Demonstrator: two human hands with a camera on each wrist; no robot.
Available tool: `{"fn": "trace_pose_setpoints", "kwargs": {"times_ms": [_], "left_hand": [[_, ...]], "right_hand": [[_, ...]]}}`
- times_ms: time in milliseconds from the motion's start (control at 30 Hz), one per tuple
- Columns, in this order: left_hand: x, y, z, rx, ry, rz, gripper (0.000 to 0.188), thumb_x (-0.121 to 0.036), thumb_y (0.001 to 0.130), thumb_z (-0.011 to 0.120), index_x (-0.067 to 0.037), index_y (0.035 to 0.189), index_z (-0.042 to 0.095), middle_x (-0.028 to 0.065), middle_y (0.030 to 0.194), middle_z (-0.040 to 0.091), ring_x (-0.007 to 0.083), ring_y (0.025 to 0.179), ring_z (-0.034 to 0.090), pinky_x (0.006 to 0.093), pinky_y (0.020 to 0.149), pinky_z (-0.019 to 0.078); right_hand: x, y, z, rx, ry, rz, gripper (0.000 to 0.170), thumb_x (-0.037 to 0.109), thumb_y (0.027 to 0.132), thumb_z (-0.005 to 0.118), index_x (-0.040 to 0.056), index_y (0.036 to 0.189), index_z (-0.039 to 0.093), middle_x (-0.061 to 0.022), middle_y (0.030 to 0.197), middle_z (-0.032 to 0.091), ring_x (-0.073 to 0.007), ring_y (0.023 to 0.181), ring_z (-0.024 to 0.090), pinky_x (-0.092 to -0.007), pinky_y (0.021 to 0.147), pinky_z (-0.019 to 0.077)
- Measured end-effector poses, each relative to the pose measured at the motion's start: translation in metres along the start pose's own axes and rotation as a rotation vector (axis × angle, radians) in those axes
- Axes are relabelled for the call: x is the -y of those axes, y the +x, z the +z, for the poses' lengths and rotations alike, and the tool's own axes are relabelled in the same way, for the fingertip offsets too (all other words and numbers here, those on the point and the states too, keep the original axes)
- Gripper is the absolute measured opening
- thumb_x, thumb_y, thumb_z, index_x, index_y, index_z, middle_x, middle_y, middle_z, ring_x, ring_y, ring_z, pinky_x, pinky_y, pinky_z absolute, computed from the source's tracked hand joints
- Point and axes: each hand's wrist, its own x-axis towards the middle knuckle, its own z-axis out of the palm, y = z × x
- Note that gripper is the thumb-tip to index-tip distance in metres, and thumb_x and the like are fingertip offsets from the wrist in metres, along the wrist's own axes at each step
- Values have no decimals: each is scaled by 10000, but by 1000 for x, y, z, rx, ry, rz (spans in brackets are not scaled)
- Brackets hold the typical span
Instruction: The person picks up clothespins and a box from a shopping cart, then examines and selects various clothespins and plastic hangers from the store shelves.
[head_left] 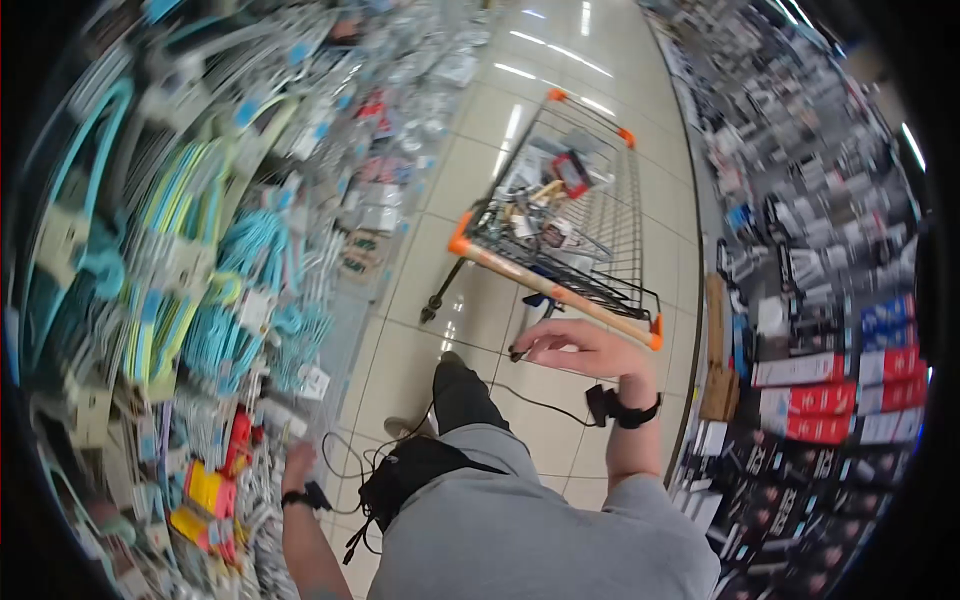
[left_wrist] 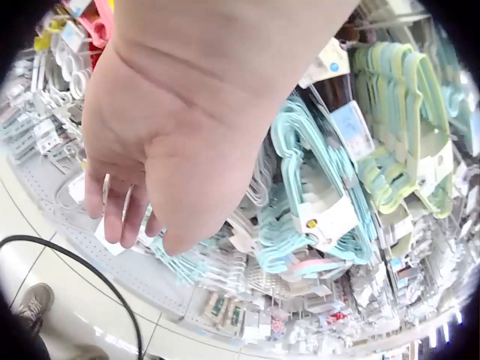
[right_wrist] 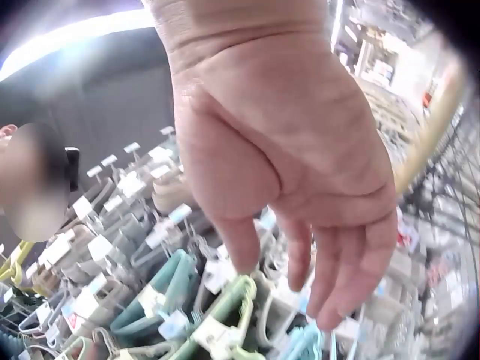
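Observation:
The left hand (head_left: 300, 465) hangs beside the shelf of hangers; in the left wrist view the same hand (left_wrist: 172, 142) has loosely bent fingers and holds nothing visible, near packs of light blue hangers (left_wrist: 319, 202). The right hand (head_left: 585, 350) is raised behind the cart's orange handle (head_left: 560, 290), apart from it. Seen from the right wrist, the right hand (right_wrist: 292, 150) has relaxed fingers with nothing in them, hangers showing beyond. A wire shopping cart (head_left: 625, 215) holds several items, among them a red-edged box (head_left: 571, 175).
Racks of hangers (head_left: 170, 240) line the left side. On the right stands a shelf with red and white boxes (head_left: 820, 400). Tiled floor (head_left: 480, 130) runs between them. A black cable (head_left: 540, 402) loops by a black bag (head_left: 400, 480) at the person's waist.

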Motion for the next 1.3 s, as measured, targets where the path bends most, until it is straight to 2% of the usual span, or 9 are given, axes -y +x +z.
{"fn": "trace_pose_setpoints", "kwargs": {"times_ms": [300,333,400,467,567,667,733,900,1300], "left_hand": [[44,-60,41,-202,-81,-326,171,-224,847,552,-91,761,615,45,703,612,163,569,580,328,461,442],[38,-61,63,-327,-115,-297,154,-204,837,566,-78,767,619,58,733,622,182,605,598,355,492,466],[43,-50,90,-185,1167,248,191,-222,897,512,-76,864,629,22,661,572,150,584,548,327,548,458],[-39,-108,162,-231,100,-16,287,-327,885,607,-56,971,647,11,823,637,132,727,563,305,636,457],[-107,-149,220,-313,80,-23,378,-297,895,606,-1,1128,634,110,950,699,175,857,653,309,786,509],[-72,-147,247,-494,-141,62,366,-290,888,623,-16,1129,640,122,928,705,192,868,673,320,804,523],[-78,-155,263,-699,35,-40,335,-278,887,629,-37,1119,648,145,891,708,222,860,688,340,795,534],[-9,-148,299,-553,48,-118,377,-338,874,634,-42,1105,664,141,919,718,238,847,693,350,799,536],[76,-170,328,-572,-250,-3,383,-280,882,622,15,1124,648,165,992,706,235,868,699,331,795,551]], "right_hand": [[-114,73,-263,-368,-291,197,430,347,919,627,13,1190,622,-109,1084,680,-218,975,631,-358,879,492],[-192,105,-299,-345,-501,348,499,380,911,632,-3,1228,591,-126,1124,671,-244,1026,624,-373,915,483],[-301,130,-340,-219,-796,552,509,369,959,537,51,1356,513,-137,1263,620,-284,1191,560,-375,1030,417],[-449,122,-367,-158,-807,634,590,462,884,596,52,1306,553,-165,1201,639,-326,1115,593,-412,969,449],[-657,106,-432,46,-1053,578,625,521,818,649,17,1187,631,-244,1120,650,-390,1080,611,-453,911,481],[-478,126,-357,-169,-863,828,562,469,810,656,-66,980,684,-296,1019,658,-450,1045,603,-493,882,471],[-502,137,-357,-283,-789,878,489,400,820,642,-49,1010,685,-262,1040,671,-436,1049,612,-495,889,477],[-426,129,-327,-294,-980,780,248,126,848,535,-9,988,688,-254,1031,669,-438,1008,624,-497,835,506],[-351,103,-348,-543,-1000,321,377,293,942,549,-73,867,606,-290,838,647,-465,841,629,-522,728,492]]}}
